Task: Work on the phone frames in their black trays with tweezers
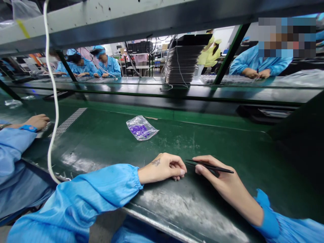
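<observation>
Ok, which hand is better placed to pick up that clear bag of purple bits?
Left, probably. The left hand holds nothing, its fingers curled on the green workbench, and sits closer to the clear plastic bag. The right hand is farther off and holds black tweezers.

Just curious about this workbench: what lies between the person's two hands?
The head view shows the tips of black tweezers, held in the right hand, reaching toward the left hand above the green work surface.
</observation>
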Action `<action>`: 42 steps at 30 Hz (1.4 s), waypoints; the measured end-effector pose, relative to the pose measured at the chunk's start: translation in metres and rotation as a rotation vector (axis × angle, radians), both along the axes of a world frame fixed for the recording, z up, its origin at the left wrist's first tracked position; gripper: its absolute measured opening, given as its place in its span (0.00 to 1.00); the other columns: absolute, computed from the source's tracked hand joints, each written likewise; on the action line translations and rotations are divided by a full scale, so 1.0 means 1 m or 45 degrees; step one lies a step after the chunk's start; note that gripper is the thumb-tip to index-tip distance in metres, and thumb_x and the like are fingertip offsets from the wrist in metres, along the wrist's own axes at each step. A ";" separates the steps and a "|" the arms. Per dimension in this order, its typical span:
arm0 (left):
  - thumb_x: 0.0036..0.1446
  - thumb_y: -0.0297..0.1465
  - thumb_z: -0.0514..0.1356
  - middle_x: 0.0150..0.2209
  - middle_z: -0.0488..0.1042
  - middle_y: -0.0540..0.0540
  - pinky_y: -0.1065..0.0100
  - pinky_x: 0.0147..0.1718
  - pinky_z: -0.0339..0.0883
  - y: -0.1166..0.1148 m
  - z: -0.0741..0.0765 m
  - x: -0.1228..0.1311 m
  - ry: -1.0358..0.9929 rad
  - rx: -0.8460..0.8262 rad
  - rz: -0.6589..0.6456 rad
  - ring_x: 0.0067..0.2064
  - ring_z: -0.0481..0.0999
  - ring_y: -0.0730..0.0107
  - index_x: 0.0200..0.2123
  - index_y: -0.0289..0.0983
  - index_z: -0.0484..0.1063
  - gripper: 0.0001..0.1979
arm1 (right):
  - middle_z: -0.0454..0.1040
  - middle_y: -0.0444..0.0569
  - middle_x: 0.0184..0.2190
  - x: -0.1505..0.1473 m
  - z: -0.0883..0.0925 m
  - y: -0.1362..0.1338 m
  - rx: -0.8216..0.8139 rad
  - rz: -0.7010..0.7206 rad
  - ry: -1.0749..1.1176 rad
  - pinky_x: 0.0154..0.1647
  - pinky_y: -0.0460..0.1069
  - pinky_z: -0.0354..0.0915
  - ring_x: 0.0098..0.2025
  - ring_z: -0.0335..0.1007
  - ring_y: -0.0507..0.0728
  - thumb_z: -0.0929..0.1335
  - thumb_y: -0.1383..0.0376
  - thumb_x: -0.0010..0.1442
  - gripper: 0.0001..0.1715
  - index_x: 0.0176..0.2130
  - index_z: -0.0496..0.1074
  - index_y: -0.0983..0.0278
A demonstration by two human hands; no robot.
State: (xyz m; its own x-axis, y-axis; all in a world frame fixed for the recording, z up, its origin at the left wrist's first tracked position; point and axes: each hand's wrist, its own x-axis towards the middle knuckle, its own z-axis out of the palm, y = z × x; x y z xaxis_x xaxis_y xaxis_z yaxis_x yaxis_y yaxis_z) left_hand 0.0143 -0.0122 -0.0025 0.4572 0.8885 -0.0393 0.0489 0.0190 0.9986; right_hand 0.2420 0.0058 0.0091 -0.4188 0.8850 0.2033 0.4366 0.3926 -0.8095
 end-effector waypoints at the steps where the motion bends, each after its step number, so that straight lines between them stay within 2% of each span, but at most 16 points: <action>1: 0.55 0.34 0.64 0.27 0.75 0.49 0.70 0.34 0.71 0.000 0.000 0.000 0.002 0.001 -0.001 0.29 0.74 0.74 0.33 0.34 0.74 0.08 | 0.77 0.45 0.38 0.000 -0.001 0.000 -0.006 0.001 0.006 0.43 0.52 0.68 0.39 0.74 0.58 0.69 0.46 0.65 0.20 0.46 0.75 0.56; 6: 0.55 0.34 0.64 0.27 0.75 0.48 0.70 0.34 0.71 0.000 -0.001 0.000 0.002 0.005 -0.005 0.29 0.74 0.74 0.33 0.34 0.74 0.08 | 0.77 0.44 0.44 0.001 -0.002 0.001 0.050 0.005 -0.011 0.48 0.54 0.67 0.45 0.74 0.60 0.69 0.47 0.65 0.17 0.47 0.77 0.53; 10: 0.55 0.35 0.64 0.28 0.75 0.48 0.70 0.34 0.71 0.001 -0.001 0.000 -0.001 -0.006 0.006 0.29 0.75 0.74 0.33 0.34 0.74 0.09 | 0.77 0.44 0.43 0.001 0.000 0.003 0.198 0.052 -0.020 0.46 0.52 0.68 0.44 0.73 0.58 0.69 0.50 0.67 0.14 0.47 0.78 0.51; 13: 0.55 0.34 0.64 0.27 0.75 0.48 0.70 0.33 0.71 0.000 0.001 0.000 0.014 -0.003 0.005 0.29 0.75 0.74 0.33 0.34 0.74 0.09 | 0.75 0.45 0.43 0.000 0.001 0.005 0.347 0.063 0.014 0.44 0.51 0.68 0.44 0.73 0.57 0.68 0.53 0.69 0.12 0.46 0.78 0.53; 16: 0.55 0.34 0.64 0.28 0.76 0.48 0.71 0.32 0.71 -0.002 0.001 0.001 0.047 0.002 0.010 0.28 0.75 0.74 0.33 0.34 0.74 0.08 | 0.75 0.48 0.47 -0.001 -0.001 0.003 0.429 0.055 0.046 0.49 0.51 0.69 0.48 0.73 0.57 0.66 0.56 0.71 0.12 0.46 0.77 0.57; 18: 0.55 0.33 0.63 0.29 0.76 0.48 0.72 0.33 0.70 -0.004 -0.001 0.002 0.080 0.017 0.015 0.29 0.75 0.74 0.34 0.34 0.74 0.08 | 0.77 0.48 0.42 0.000 -0.002 -0.001 0.434 0.056 0.021 0.47 0.50 0.70 0.45 0.75 0.56 0.63 0.58 0.72 0.13 0.46 0.75 0.60; 20: 0.57 0.33 0.63 0.29 0.76 0.48 0.73 0.33 0.71 -0.005 -0.005 0.002 0.121 0.041 0.008 0.30 0.76 0.74 0.35 0.34 0.74 0.08 | 0.76 0.47 0.34 0.001 -0.005 -0.004 0.450 0.051 -0.082 0.39 0.47 0.70 0.35 0.75 0.54 0.60 0.61 0.74 0.14 0.48 0.72 0.63; 22: 0.58 0.34 0.62 0.28 0.76 0.48 0.72 0.33 0.71 -0.004 -0.009 0.002 0.155 0.060 -0.006 0.30 0.76 0.73 0.35 0.33 0.74 0.08 | 0.76 0.47 0.35 0.004 -0.007 0.000 0.503 0.030 -0.260 0.39 0.46 0.70 0.35 0.75 0.53 0.59 0.64 0.74 0.14 0.51 0.69 0.64; 24: 0.58 0.34 0.62 0.28 0.76 0.48 0.73 0.32 0.70 -0.002 -0.013 0.002 0.160 0.071 -0.013 0.30 0.76 0.73 0.35 0.33 0.74 0.09 | 0.76 0.49 0.45 0.011 -0.008 0.015 0.527 -0.017 -0.420 0.49 0.47 0.69 0.46 0.75 0.54 0.60 0.68 0.72 0.14 0.52 0.70 0.63; 26: 0.57 0.35 0.63 0.29 0.76 0.47 0.73 0.31 0.70 -0.001 -0.016 0.002 0.140 0.085 -0.009 0.30 0.76 0.73 0.35 0.33 0.74 0.09 | 0.75 0.49 0.49 0.022 -0.007 0.041 0.507 -0.111 -0.574 0.56 0.48 0.67 0.52 0.72 0.55 0.62 0.72 0.69 0.15 0.52 0.71 0.62; 28: 0.56 0.36 0.63 0.29 0.76 0.47 0.73 0.30 0.70 -0.001 -0.019 0.004 0.111 0.100 0.003 0.30 0.76 0.73 0.35 0.33 0.74 0.10 | 0.73 0.52 0.49 0.036 -0.003 0.077 0.473 -0.305 -0.749 0.58 0.53 0.66 0.53 0.70 0.57 0.62 0.71 0.70 0.14 0.52 0.72 0.64; 30: 0.55 0.36 0.63 0.29 0.75 0.48 0.73 0.30 0.70 0.000 -0.022 0.005 0.093 0.102 0.013 0.29 0.76 0.73 0.34 0.33 0.74 0.10 | 0.72 0.54 0.50 0.051 0.005 0.116 0.414 -0.518 -0.915 0.56 0.58 0.68 0.53 0.70 0.59 0.65 0.66 0.72 0.12 0.52 0.71 0.67; 34: 0.54 0.36 0.63 0.29 0.76 0.47 0.72 0.30 0.70 0.003 -0.027 0.007 0.099 0.107 0.010 0.29 0.76 0.72 0.34 0.34 0.74 0.11 | 0.70 0.54 0.53 0.076 0.024 0.180 0.292 -0.849 -1.158 0.55 0.60 0.69 0.53 0.69 0.60 0.68 0.59 0.70 0.17 0.53 0.71 0.68; 38: 0.57 0.35 0.60 0.30 0.77 0.47 0.71 0.31 0.70 0.003 -0.032 0.008 0.162 0.133 0.004 0.30 0.77 0.70 0.36 0.34 0.75 0.09 | 0.69 0.55 0.54 0.092 0.031 0.214 0.227 -1.044 -1.273 0.55 0.60 0.69 0.53 0.69 0.61 0.68 0.57 0.70 0.20 0.55 0.69 0.68; 42: 0.59 0.33 0.59 0.30 0.77 0.47 0.71 0.31 0.69 0.000 -0.033 0.009 0.183 0.117 0.002 0.31 0.77 0.70 0.36 0.35 0.75 0.08 | 0.68 0.56 0.55 0.098 0.026 0.232 0.241 -1.088 -1.315 0.55 0.59 0.69 0.53 0.68 0.61 0.68 0.56 0.70 0.22 0.56 0.69 0.68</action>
